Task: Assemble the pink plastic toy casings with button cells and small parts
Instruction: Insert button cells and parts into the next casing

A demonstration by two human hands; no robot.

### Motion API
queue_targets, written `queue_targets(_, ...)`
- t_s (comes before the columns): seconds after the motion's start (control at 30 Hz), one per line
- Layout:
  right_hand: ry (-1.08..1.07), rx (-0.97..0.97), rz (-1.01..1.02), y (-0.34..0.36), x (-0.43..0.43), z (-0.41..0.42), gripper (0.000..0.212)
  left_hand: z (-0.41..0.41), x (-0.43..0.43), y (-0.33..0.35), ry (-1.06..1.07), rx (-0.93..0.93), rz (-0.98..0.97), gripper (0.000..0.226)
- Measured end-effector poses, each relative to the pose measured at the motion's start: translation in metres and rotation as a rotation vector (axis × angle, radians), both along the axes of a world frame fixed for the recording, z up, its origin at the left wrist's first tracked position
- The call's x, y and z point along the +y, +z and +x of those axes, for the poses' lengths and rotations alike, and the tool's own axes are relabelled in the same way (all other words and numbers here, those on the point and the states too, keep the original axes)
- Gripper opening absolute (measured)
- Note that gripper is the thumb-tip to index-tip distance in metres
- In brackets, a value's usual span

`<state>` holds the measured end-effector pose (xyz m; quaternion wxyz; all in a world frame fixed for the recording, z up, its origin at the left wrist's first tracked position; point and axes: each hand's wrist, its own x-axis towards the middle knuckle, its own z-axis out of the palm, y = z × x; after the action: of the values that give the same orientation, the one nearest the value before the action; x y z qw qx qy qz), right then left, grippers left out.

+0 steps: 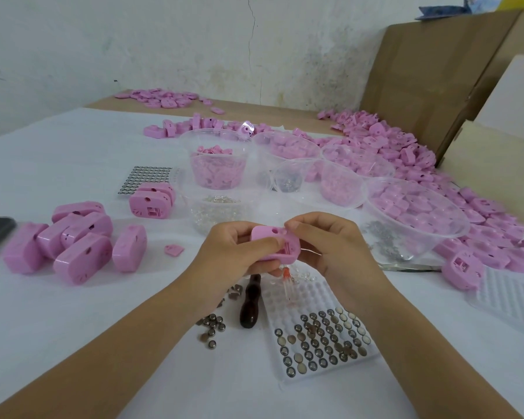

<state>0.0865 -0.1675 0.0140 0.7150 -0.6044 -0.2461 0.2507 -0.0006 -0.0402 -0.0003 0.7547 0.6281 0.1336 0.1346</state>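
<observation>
My left hand [239, 246] grips a pink casing [273, 243] above the table's middle, thumb across its front. My right hand [330, 243] pinches at the casing's top right corner with thumb and forefinger; what sits between the fingertips is hidden. Below the hands lies a clear blister tray of button cells [324, 343], its near half filled. Loose button cells [212, 328] lie scattered left of it. A small orange LED [286, 278] lies on the tray's far end.
A dark wooden tool handle [250, 303] lies beside the tray. Finished pink casings [73, 243] are piled at left. Clear tubs [218, 164] of pink and metal parts stand behind, a large bowl [418, 213] at right. A second cell sheet [146, 179] lies at back left. Cardboard boxes [430, 74] at right.
</observation>
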Motion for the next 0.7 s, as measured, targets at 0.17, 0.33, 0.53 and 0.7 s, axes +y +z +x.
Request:
queue_targets(0.17,0.031,0.061,-0.002,-0.0002,-0.0013,0.0016,0.008,-0.0014,-0.0012,0.0006,-0.023,0.000,0.040,0.013)
queue_targets(0.33,0.033,0.108,-0.003,0.0001,-0.0016,0.0038,0.025,-0.0032,-0.0035,0.0015,-0.037,-0.018,0.113,0.012)
queue_targets(0.53,0.044,0.093,-0.005,0.0015,-0.0017,0.0036,0.025,-0.0032,-0.0030,-0.0015,-0.023,-0.039,0.205,0.018)
queue_targets(0.7,0.033,-0.108,-0.131,0.0020,-0.0030,0.0032,0.021,-0.0031,-0.0027,-0.0068,0.016,-0.038,0.391,0.026)
